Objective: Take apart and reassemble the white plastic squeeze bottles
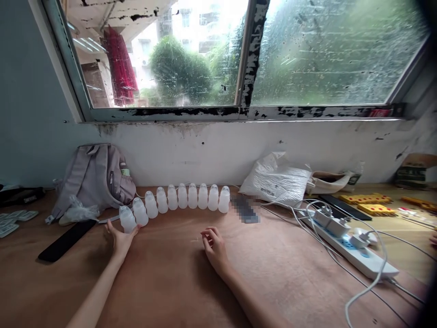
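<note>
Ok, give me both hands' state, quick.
Left hand: open, fingers against the end bottle of the row.
Right hand: loosely curled, empty, resting on the table.

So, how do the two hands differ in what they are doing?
The left hand is open, its palm and fingers against the leftmost bottle; the right hand touches no bottle and lies on the table with fingers curled. The left is by the row's end, the right in front of the row. Both are bare and rest on the table.

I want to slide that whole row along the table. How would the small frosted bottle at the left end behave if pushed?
The end bottle, touched by the left hand, looks like thin translucent plastic and seems empty, so probably light. Upright with a narrow top, it may tip rather than slide. It touches its neighbour bottle, so a knock could spread.
</note>
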Motion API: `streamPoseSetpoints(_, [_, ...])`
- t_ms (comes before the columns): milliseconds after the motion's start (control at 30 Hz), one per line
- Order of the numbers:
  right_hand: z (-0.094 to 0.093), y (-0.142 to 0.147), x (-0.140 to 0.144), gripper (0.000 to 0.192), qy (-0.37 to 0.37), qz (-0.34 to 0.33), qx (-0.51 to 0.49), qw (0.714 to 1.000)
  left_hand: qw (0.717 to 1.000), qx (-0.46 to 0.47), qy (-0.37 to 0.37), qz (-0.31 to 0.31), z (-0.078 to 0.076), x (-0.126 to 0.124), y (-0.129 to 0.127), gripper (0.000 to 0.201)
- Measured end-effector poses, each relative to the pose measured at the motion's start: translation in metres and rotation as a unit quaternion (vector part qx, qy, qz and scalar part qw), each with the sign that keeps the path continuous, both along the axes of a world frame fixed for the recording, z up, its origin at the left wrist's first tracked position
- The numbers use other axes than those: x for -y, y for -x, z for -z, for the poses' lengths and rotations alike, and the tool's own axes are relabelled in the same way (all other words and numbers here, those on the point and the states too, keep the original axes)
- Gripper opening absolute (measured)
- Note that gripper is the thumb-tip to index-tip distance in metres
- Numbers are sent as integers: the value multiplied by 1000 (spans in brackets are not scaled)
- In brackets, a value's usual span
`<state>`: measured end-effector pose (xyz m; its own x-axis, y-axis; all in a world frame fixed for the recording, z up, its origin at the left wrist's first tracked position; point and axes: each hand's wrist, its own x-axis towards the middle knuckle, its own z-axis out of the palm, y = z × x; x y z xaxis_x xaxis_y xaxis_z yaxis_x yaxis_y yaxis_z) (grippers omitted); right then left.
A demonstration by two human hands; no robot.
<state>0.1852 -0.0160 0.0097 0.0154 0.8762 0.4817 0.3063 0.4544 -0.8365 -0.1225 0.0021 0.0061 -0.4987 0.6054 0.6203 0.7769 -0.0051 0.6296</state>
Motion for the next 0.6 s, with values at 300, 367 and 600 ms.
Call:
streamPoseSetpoints(300, [14,-10,-16,22,119,59,-76,988,953,-78,-30,291,-24,15,-119,31])
streamPoseSetpoints(367, [18,-11,-18,23,132,65,-79,986,941,-112,3,319,-19,-4,-139,27])
streamPoseSetpoints(600, [29,-23,-46,31,84,141,-24,986,928,-212,174,251,24,-45,-163,44])
